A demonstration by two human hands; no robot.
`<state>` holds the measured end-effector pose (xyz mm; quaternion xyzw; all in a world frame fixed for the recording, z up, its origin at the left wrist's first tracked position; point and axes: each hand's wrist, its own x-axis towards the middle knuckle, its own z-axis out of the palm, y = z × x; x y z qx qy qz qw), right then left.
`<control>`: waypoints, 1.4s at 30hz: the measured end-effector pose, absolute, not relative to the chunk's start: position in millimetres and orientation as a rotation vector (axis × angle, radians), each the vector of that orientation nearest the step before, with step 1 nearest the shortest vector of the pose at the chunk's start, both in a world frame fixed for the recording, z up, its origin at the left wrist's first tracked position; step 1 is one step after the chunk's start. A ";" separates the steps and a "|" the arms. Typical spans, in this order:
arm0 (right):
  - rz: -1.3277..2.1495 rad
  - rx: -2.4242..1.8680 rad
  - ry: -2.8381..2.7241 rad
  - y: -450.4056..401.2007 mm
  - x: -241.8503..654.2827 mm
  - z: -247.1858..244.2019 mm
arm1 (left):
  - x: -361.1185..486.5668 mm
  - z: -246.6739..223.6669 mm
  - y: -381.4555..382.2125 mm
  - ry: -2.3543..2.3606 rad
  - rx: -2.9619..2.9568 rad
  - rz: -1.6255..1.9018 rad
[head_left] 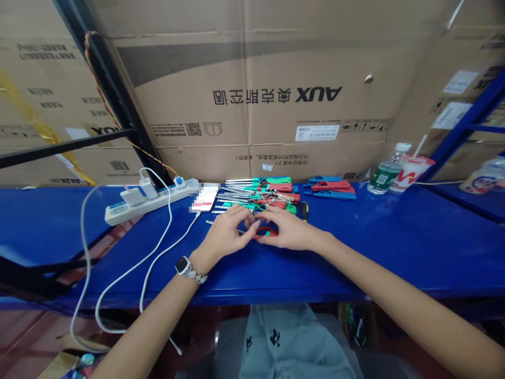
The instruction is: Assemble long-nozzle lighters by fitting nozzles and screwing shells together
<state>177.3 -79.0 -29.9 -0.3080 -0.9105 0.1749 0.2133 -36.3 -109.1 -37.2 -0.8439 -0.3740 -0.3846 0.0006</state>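
My left hand (231, 230), with a watch at its wrist, curls around the metal-rod side of a red-handled long-neck lighter (269, 232). From the other side my right hand (290, 229) grips the red handle, thumb and fingers closed. The fingertips of both hands nearly meet above the lighter, and they hide much of it. Just beyond my hands lies a pile of similar lighters (278, 187) with green and red handles, their metal rods pointing left. A small yellow-and-black screwdriver (304, 211) rests right of the pile.
Red and blue handle pieces (331, 187) lie farther right, near a water bottle (384, 173) and a drink cup (412, 172). To the left are a phone (205, 199), a power strip (158, 201) and loose white cables (152, 255). Large cardboard boxes (268, 63) stand behind the blue table (355, 252).
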 end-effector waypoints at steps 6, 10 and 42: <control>0.355 -1.043 -2.586 -89.0 216.2 -32.0 | -28.1 -40.1 -103.0 -1.217 -2.983 -0.780; 0.311 -1.035 -2.593 -90.3 217.5 -39.9 | -26.8 -50.0 -96.4 -1.325 -2.983 -0.793; 0.732 -1.084 -1.984 3.0 199.3 -20.5 | 18.9 -35.0 -7.9 -1.666 -1.958 -3.405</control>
